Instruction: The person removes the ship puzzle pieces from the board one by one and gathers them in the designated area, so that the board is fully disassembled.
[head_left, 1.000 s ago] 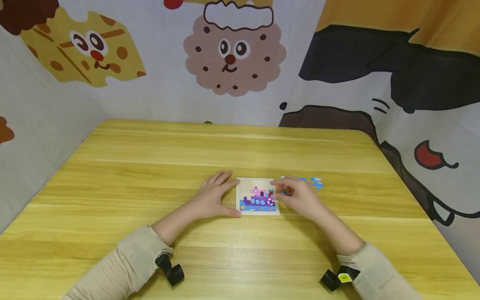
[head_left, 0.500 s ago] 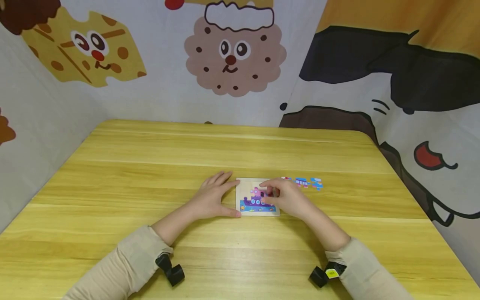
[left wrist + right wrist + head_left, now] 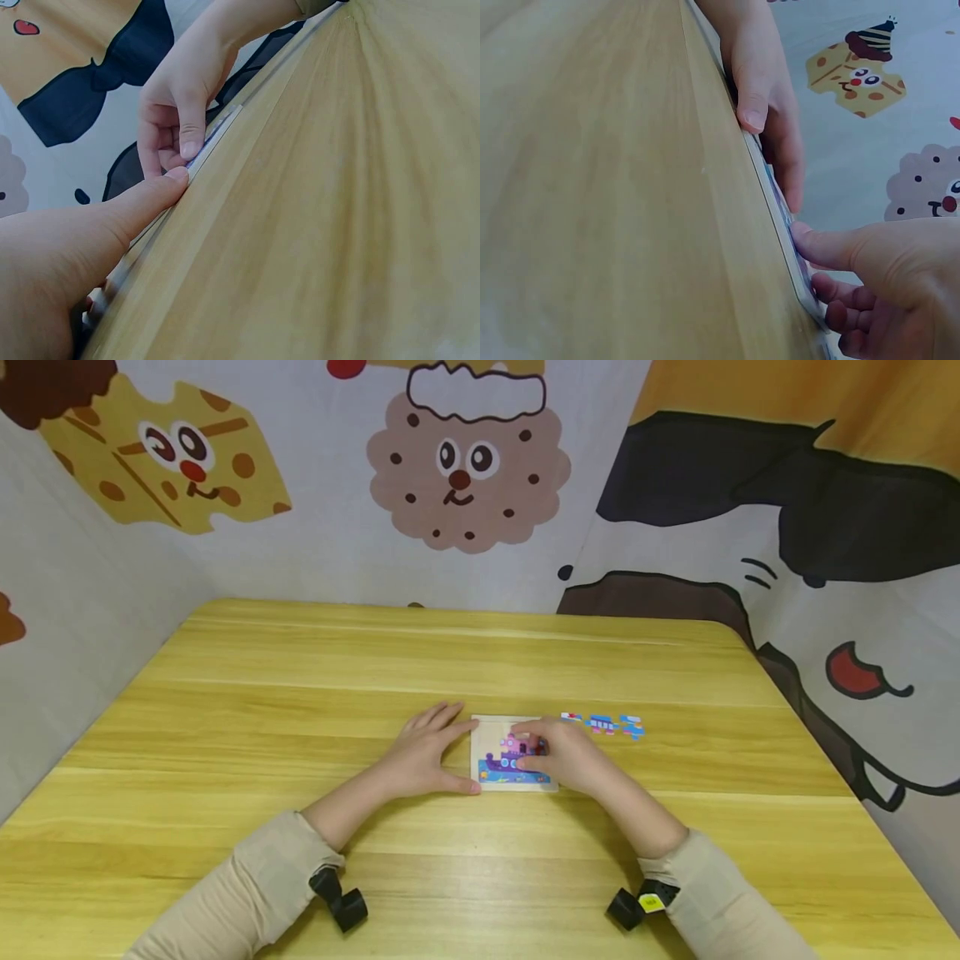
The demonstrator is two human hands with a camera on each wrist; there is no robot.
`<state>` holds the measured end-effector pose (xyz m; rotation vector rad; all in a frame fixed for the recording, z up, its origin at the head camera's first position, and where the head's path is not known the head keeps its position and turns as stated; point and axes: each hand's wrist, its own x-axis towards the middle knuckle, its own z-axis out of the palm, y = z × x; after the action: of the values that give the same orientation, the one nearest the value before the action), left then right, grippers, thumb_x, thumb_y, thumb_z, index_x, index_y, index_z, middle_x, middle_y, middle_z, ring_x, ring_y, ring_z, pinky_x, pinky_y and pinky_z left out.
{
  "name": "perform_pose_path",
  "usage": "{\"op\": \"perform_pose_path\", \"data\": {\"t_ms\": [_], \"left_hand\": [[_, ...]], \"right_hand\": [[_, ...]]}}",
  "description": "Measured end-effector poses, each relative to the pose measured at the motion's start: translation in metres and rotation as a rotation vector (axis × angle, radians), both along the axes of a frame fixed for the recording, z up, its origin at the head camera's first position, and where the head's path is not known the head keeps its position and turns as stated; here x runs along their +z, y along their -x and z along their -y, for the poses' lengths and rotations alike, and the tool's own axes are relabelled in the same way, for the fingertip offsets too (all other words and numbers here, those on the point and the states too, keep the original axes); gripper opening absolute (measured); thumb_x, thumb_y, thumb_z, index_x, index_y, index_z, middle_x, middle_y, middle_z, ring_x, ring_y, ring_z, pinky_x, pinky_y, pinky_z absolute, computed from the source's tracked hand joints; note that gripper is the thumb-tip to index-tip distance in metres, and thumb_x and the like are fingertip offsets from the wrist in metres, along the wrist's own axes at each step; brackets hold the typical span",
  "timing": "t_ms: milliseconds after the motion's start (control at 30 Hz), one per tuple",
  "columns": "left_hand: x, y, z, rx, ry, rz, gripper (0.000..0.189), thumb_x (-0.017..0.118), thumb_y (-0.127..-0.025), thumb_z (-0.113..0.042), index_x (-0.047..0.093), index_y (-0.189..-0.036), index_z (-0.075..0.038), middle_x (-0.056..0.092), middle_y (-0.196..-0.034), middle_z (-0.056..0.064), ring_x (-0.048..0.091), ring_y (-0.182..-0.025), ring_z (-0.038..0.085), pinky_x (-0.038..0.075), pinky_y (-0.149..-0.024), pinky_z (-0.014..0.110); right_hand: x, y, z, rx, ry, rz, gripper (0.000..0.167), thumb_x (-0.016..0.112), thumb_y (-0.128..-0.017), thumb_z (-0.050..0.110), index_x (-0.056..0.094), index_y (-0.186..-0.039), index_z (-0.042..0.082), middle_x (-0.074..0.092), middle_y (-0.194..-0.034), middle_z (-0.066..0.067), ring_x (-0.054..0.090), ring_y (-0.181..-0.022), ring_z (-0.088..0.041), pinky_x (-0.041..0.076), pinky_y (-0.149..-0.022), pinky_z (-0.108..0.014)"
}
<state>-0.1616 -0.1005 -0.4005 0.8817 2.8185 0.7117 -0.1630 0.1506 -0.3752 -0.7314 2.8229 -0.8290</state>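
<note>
A small jigsaw puzzle (image 3: 491,775) in a pale frame lies flat on the table, showing a purple and pink boat on blue water. My left hand (image 3: 427,752) spreads thumb and index finger to touch the frame's left corners. Over the right half of the puzzle is my right hand (image 3: 573,756), its thumb on the picture and its other fingers bent. Whether a piece is between those fingers is hidden. In the right wrist view, the right thumb (image 3: 829,246) touches the puzzle surface near the frame edge. The upper left of the frame shows bare backing.
Several loose jigsaw pieces (image 3: 602,724) lie on the wooden table (image 3: 480,660), just beyond and right of the right hand. A cloth with cartoon prints (image 3: 468,477) hangs behind the table. Black wrist cameras (image 3: 348,910) sit on both beige sleeves.
My right hand has moved left from the frame's right edge to over the boat picture, uncovering more of the loose pieces. My left hand stays at the frame's left corners.
</note>
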Motion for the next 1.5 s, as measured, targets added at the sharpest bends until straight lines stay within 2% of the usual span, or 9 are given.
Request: {"op": "perform_pose_path", "data": {"t_ms": [267, 567, 900, 1100, 1267, 1500], "left_hand": [[0.000, 0.000, 0.000, 0.000, 0.004, 0.008, 0.101, 0.065, -0.070, -0.074, 0.036, -0.150, -0.019, 0.014, -0.158, 0.011, 0.007, -0.143, 0.034, 0.005, -0.112, 0.054], [0.000, 0.000, 0.001, 0.001, -0.004, 0.008, 0.102, 0.065, -0.069, -0.074, 0.036, -0.149, -0.019, 0.014, -0.158, 0.012, 0.007, -0.143, 0.034, 0.005, -0.112, 0.054], [0.001, 0.000, 0.001, 0.001, -0.007, 0.013, 0.101, 0.065, -0.070, -0.074, 0.036, -0.149, -0.019, 0.015, -0.158, 0.012, 0.007, -0.143, 0.034, 0.005, -0.112, 0.055], [0.001, -0.001, 0.001, 0.001, -0.004, 0.018, 0.100, 0.066, -0.070, -0.073, 0.036, -0.149, -0.019, 0.014, -0.158, 0.012, 0.007, -0.143, 0.034, 0.005, -0.112, 0.054], [0.002, -0.001, 0.001, 0.000, -0.003, 0.014, 0.100, 0.066, -0.071, -0.072, 0.036, -0.149, -0.018, 0.014, -0.158, 0.012, 0.006, -0.143, 0.034, 0.005, -0.112, 0.054], [0.000, 0.000, 0.001, 0.000, -0.003, 0.005, 0.100, 0.065, -0.070, -0.074, 0.037, -0.149, -0.019, 0.015, -0.158, 0.012, 0.007, -0.143, 0.034, 0.006, -0.112, 0.054]], "right_hand": [[0.006, 0.000, 0.003, 0.008, -0.078, 0.022, 0.044, 0.078, -0.081, 0.017, 0.066, -0.122, 0.007, 0.058, -0.081, 0.004, 0.050, -0.071, -0.012, 0.044, -0.064, -0.029], [0.008, -0.001, 0.005, -0.002, -0.078, 0.046, 0.041, 0.077, -0.082, 0.016, 0.065, -0.121, 0.009, 0.058, -0.082, 0.004, 0.051, -0.073, -0.014, 0.045, -0.067, -0.031], [0.008, -0.005, 0.007, -0.023, -0.064, 0.027, 0.042, 0.076, -0.083, 0.015, 0.058, -0.121, 0.017, 0.059, -0.084, 0.006, 0.053, -0.073, -0.013, 0.046, -0.067, -0.033], [0.004, -0.008, 0.005, -0.037, -0.002, 0.004, 0.041, 0.077, -0.082, 0.011, 0.058, -0.118, 0.015, 0.060, -0.085, 0.006, 0.052, -0.071, -0.012, 0.045, -0.065, -0.031], [0.002, -0.009, 0.004, -0.026, 0.087, -0.007, 0.042, 0.077, -0.080, 0.005, 0.058, -0.117, 0.013, 0.059, -0.085, 0.004, 0.051, -0.066, -0.012, 0.045, -0.060, -0.029], [-0.002, -0.009, 0.002, -0.008, 0.150, -0.023, 0.043, 0.076, -0.080, 0.001, 0.058, -0.117, 0.014, 0.058, -0.083, 0.004, 0.051, -0.065, -0.012, 0.046, -0.057, -0.028]]}}
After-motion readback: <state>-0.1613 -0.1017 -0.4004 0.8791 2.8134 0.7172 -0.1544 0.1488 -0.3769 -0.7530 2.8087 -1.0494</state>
